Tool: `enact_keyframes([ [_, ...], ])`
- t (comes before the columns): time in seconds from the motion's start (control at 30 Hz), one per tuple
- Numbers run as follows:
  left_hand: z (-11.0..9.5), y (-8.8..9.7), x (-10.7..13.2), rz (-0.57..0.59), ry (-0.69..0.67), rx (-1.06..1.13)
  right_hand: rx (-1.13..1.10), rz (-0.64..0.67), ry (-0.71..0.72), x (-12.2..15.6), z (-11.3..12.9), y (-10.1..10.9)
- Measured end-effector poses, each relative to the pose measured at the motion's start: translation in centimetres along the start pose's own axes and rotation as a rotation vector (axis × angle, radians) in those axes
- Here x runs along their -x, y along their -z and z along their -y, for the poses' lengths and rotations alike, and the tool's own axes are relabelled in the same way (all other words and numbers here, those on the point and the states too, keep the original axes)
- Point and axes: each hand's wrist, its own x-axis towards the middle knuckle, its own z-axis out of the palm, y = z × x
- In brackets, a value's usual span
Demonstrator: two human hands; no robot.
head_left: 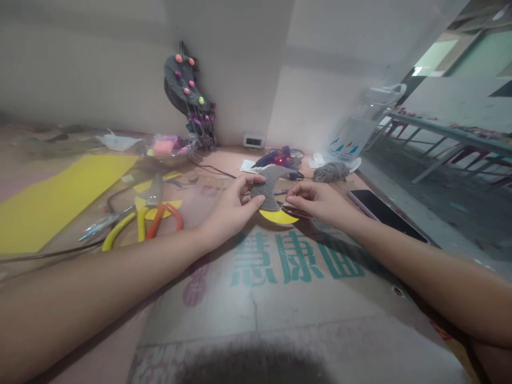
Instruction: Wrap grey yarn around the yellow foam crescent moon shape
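A yellow crescent-shaped cutout [279, 216], partly wrapped in grey yarn [269, 193], is held up over the cardboard. My left hand [245, 196] grips its wrapped part between thumb and fingers. At the right, by the bare yellow end, my right hand [306, 200] is closed in a pinch; what lies between its fingertips is too small to tell. Just below those fingers is a dark red object [296, 211], mostly hidden. Behind the crescent lies a blue glue gun [274, 157] with a red light on. A ball of grey yarn [331, 172] sits beyond my right hand.
Pliers [155, 193] and scissors with orange and yellow handles lie left, near a yellow sheet [66, 200]. A phone [388, 216] and a bottle [350, 128] are on the right. A decorated grey moon [180, 82] leans at the wall. Printed cardboard [256, 314] covers the front.
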Motion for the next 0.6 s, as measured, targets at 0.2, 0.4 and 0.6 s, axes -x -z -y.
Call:
enact_keyframes([
  [0.2,0.2,0.2,0.1,0.006,-0.012,0.001,0.263,-0.073,0.149,-0.5,-1.4,0.2],
  [0.4,0.6,0.6,-0.1,-0.086,-0.027,-0.094,0.400,-0.380,0.399,0.1,-1.0,0.1],
  [0.6,0.8,0.7,-0.4,-0.168,-0.093,-0.095,0.410,-0.288,0.403,0.8,-0.7,-0.8],
])
